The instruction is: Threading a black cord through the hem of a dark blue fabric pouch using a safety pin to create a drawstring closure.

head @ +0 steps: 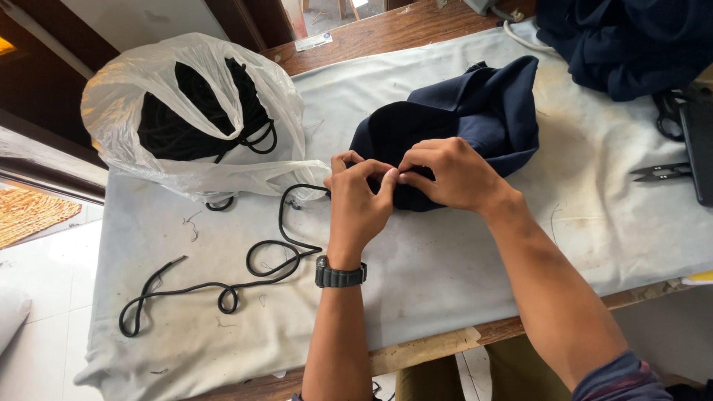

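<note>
- The grip of the left hand (356,204) is narrow: thumb and fingers pinch the near edge of the folded navy-blue fabric garment (475,122), and a black wristwatch (340,275) sits on that wrist
- The grip of the right hand (453,174) is pinched shut on the same edge of the garment, its fingertips touching those of the left hand
- Far left, a long black round cord (223,286) lies in loose loops on the grey-white cloth covering the table (460,260), running up to the left hand
- Behind the cord, a translucent white plastic bag (186,111) holds a bundle of more black cord
- The navy garment lies mid-table, just beyond both hands
- Upper right, a heap of dark navy cloth (631,44) rests at the far corner
- At the right edge, small metal thread snips (661,172) lie beside a black flat object (700,148), well apart from the hands
</note>
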